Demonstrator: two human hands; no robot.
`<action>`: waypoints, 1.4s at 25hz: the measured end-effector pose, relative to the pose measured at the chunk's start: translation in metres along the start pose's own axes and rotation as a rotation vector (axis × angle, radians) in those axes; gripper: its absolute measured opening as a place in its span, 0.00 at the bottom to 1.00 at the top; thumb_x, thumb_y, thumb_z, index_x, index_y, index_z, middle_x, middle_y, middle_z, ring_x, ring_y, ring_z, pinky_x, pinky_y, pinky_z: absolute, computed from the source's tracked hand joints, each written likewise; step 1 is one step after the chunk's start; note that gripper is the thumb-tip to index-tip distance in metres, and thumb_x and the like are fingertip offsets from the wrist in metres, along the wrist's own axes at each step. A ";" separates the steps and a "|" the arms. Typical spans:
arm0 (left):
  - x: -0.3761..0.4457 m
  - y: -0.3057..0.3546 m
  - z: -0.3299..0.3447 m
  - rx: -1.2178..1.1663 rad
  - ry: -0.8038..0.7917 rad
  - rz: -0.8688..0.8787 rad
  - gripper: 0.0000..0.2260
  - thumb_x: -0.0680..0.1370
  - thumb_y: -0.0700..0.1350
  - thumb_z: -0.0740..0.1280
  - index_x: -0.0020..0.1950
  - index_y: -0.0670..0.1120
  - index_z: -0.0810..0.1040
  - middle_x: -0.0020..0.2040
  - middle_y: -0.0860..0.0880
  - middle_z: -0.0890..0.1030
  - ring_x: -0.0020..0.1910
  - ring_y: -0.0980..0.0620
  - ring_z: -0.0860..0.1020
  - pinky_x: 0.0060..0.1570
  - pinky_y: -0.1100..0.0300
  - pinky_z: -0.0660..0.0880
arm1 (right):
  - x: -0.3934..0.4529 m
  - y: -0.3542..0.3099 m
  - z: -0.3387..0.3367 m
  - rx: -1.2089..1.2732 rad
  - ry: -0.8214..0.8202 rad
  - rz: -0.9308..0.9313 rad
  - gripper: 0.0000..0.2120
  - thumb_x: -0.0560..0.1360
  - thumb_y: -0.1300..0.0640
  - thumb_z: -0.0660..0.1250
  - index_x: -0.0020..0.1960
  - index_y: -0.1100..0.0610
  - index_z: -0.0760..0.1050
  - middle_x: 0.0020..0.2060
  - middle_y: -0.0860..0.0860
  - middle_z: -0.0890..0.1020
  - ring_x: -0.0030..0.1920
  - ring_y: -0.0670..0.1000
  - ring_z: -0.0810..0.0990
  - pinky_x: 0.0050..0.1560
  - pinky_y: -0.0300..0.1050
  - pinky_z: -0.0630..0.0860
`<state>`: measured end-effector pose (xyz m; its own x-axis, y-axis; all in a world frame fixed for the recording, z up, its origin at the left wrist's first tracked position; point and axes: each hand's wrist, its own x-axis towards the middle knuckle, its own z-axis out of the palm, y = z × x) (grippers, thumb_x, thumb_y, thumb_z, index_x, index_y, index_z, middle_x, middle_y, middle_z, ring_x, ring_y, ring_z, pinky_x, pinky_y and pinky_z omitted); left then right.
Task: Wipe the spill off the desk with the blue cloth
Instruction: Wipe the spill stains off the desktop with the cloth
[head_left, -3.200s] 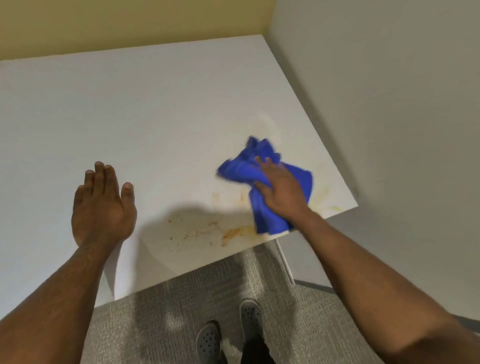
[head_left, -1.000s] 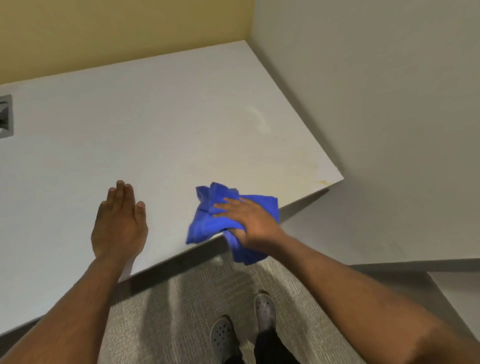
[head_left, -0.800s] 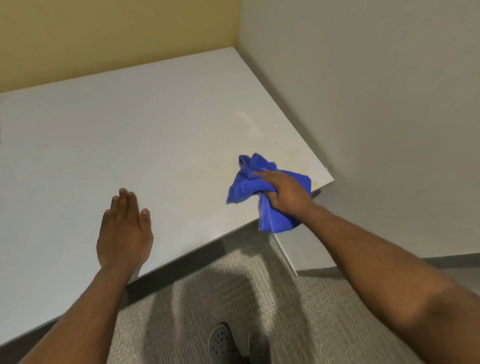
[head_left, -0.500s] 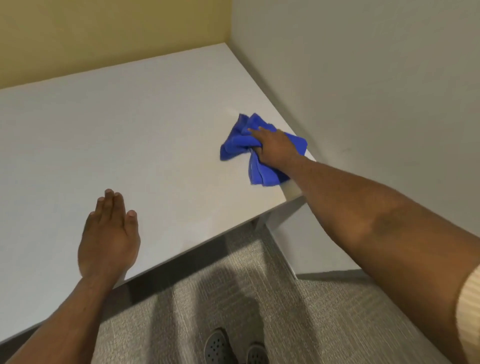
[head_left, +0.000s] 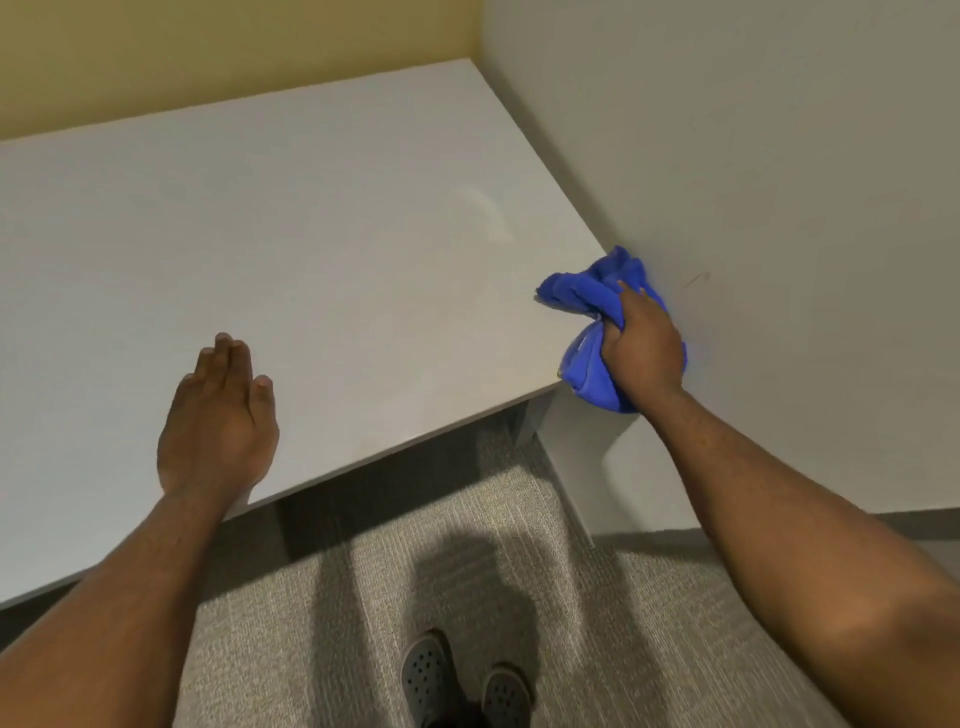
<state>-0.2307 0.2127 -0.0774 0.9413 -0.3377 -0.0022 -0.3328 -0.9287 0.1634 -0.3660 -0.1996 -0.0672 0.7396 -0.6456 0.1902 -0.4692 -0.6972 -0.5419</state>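
Observation:
The blue cloth is bunched at the white desk's near right corner, against the grey wall. My right hand is closed around it, with part of the cloth hanging past the desk edge. My left hand lies flat on the desk near its front edge, fingers together, holding nothing. No orange stain shows on the desk surface; only a faint pale smear is visible further back.
A grey wall runs along the desk's right side and a yellow wall stands behind it. Grey carpet lies below, with my shoes near the bottom edge. A desk leg stands under the right corner.
My right hand has drawn the cloth back along the right edge to the near corner and gathered it tighter. The orange stain seen 3.2 s ago is gone. My left hand stays flat.

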 end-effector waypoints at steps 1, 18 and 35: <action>0.001 0.000 0.000 -0.001 0.000 0.004 0.27 0.83 0.52 0.43 0.79 0.40 0.55 0.80 0.40 0.57 0.79 0.42 0.56 0.77 0.45 0.55 | -0.008 -0.001 0.002 0.033 0.047 0.065 0.17 0.77 0.60 0.56 0.64 0.54 0.72 0.60 0.53 0.79 0.62 0.56 0.74 0.59 0.50 0.72; 0.002 -0.004 0.002 -0.054 -0.011 0.025 0.26 0.83 0.52 0.43 0.81 0.45 0.50 0.81 0.42 0.54 0.80 0.44 0.53 0.78 0.49 0.52 | -0.094 -0.178 0.091 0.485 0.336 0.941 0.33 0.79 0.58 0.58 0.77 0.53 0.43 0.64 0.61 0.67 0.53 0.56 0.74 0.53 0.49 0.73; -0.035 -0.179 -0.037 -0.176 0.024 -0.115 0.21 0.82 0.51 0.49 0.72 0.42 0.63 0.69 0.37 0.71 0.65 0.33 0.71 0.59 0.36 0.72 | -0.240 -0.363 0.175 0.648 -0.105 1.147 0.32 0.80 0.44 0.54 0.72 0.66 0.52 0.68 0.64 0.70 0.66 0.63 0.71 0.63 0.50 0.67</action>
<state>-0.2019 0.3961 -0.0705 0.9741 -0.2258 -0.0079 -0.2104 -0.9192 0.3330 -0.2890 0.2626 -0.0596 0.1274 -0.7181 -0.6842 -0.5575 0.5187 -0.6482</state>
